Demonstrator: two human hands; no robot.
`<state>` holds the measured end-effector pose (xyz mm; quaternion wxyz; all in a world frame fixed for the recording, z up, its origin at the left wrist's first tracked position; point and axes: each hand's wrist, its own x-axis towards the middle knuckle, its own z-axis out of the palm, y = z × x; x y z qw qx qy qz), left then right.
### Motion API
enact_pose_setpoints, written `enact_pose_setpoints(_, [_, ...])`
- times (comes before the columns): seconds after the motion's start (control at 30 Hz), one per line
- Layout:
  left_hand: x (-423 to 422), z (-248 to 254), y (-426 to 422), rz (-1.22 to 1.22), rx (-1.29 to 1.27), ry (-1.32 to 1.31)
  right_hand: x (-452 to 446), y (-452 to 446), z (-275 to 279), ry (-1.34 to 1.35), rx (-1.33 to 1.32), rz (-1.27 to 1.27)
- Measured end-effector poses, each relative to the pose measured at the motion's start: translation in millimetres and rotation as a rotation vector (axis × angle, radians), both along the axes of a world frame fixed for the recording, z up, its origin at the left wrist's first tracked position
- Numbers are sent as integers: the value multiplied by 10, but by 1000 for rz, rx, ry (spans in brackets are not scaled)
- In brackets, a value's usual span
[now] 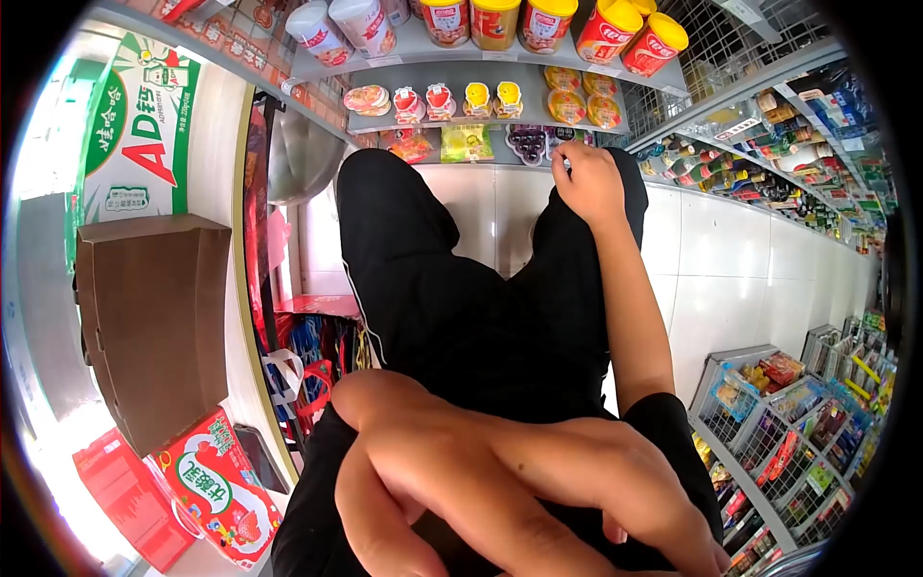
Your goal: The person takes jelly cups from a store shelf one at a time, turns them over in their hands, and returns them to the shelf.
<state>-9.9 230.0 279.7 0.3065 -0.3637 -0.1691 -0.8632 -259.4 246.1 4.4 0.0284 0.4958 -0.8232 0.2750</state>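
My left hand point(481, 462) looms large and close to the camera, over my lap. Its fingers are spread apart, and their tips run past the lower edge of the view; nothing shows in it. My right hand point(588, 183) rests on the knee of my black trousers point(461, 308), fingers loosely bent with a gap by the thumb, holding nothing visible. Just beyond it, on the bottom shelf, lie dark-purple packs point(527, 144) and a yellow-green packet point(466, 142).
Shelves ahead carry yellow-lidded canisters point(546, 24) and small cups point(440, 101). A brown box point(154, 317) and a red carton point(216, 490) stand on the left counter. Wire baskets of snacks point(769, 433) are at right, bottle racks point(731, 159) at upper right.
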Motion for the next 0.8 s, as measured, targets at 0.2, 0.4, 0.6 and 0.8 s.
enact_pose_setpoints(0.2, [-129, -256, 26, 84, 207, 105, 59, -22, 27, 37, 27, 4])
enact_pose_setpoints(0.4, [-31, -337, -146, -430, 37, 75, 78, -9, 31, 69, 45, 14])
enact_pose_setpoints(0.6, [-123, -87, 197, -455, 190, -8, 106, 0, 32, 46, 70, 21])
enact_pose_setpoints(0.8, [-50, -81, 215, -456, 204, 10, 122, -3, 77, 73, 83, 11])
